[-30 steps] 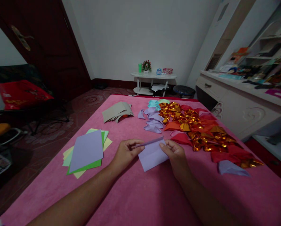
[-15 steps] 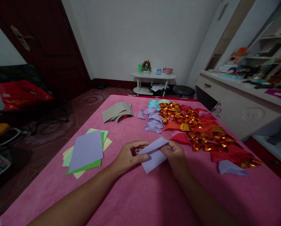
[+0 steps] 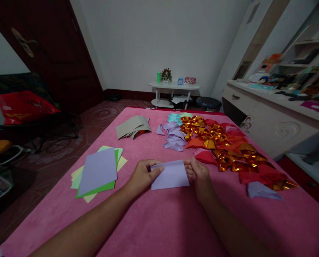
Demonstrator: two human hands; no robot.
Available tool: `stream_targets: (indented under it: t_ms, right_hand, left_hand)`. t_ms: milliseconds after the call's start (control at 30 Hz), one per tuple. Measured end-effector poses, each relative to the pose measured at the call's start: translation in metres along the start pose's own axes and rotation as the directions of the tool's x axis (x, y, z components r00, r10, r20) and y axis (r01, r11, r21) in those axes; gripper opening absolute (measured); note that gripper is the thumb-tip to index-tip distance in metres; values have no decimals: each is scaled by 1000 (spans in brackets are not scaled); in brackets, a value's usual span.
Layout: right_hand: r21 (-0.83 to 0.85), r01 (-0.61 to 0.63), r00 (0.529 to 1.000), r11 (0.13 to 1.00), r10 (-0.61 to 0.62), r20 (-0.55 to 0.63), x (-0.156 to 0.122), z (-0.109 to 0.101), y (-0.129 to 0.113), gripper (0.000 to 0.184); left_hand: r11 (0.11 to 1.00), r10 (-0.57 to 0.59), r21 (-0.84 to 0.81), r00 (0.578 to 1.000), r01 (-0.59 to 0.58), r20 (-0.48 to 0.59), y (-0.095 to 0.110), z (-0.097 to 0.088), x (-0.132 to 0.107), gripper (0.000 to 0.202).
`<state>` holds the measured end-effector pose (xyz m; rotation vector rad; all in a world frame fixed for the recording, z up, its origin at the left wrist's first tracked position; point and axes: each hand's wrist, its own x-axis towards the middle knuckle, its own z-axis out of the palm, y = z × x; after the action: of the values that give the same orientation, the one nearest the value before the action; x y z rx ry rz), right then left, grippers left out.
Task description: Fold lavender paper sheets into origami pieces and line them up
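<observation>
A lavender sheet of paper (image 3: 170, 175), a flat rectangle with a straight upper edge, is held above the pink cloth. My left hand (image 3: 144, 175) pinches its left side, thumb on the front face and fingers behind. At the right edge, my right hand (image 3: 199, 175) has its fingers curled against the paper near the upper corner. Beyond the hands lie several folded lavender paper pieces (image 3: 174, 137). Shiny gold folded pieces (image 3: 223, 162) and red ones (image 3: 206, 157) spread over the right of the table.
Left of my hands is a stack of loose sheets (image 3: 97, 171), lavender on top of green and yellow. Farther back lies a pile of grey-beige sheets (image 3: 132, 126). The pink-covered table (image 3: 148, 225) lies under everything. A cluttered white dresser (image 3: 277, 117) stands at the right.
The lavender paper has turned from a slanted position with a raised flap to a level rectangle facing me. My right hand has shifted to its right edge. The other papers have stayed put.
</observation>
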<state>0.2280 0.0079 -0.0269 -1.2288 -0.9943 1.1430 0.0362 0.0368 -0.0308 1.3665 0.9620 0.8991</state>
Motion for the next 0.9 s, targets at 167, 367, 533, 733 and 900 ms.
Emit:
stream_targets:
  t_ms: [167, 367, 533, 733, 900]
  right_hand:
    - [-14, -14, 1000, 1000, 15, 18, 2, 3, 5, 37]
    - [-71, 24, 999, 997, -22, 35, 3, 4, 10, 32]
    - [-74, 54, 997, 996, -49, 59, -1, 6, 6, 24]
    - [-114, 47, 998, 992, -41, 54, -3, 6, 6, 11]
    - [-108, 47, 998, 993, -43, 41, 0, 7, 6, 14]
  left_hand:
    - [994, -14, 110, 1000, 14, 4, 2, -5, 3, 28]
    - [999, 36, 30, 993, -33, -114, 2, -9, 7, 29]
    - [993, 97, -56, 981, -108, -171, -1, -14, 9, 27]
    - [999, 43, 29, 988, -39, -150, -3, -17, 8, 20]
    - [993, 36, -102, 982, -56, -186, 0, -15, 9, 25]
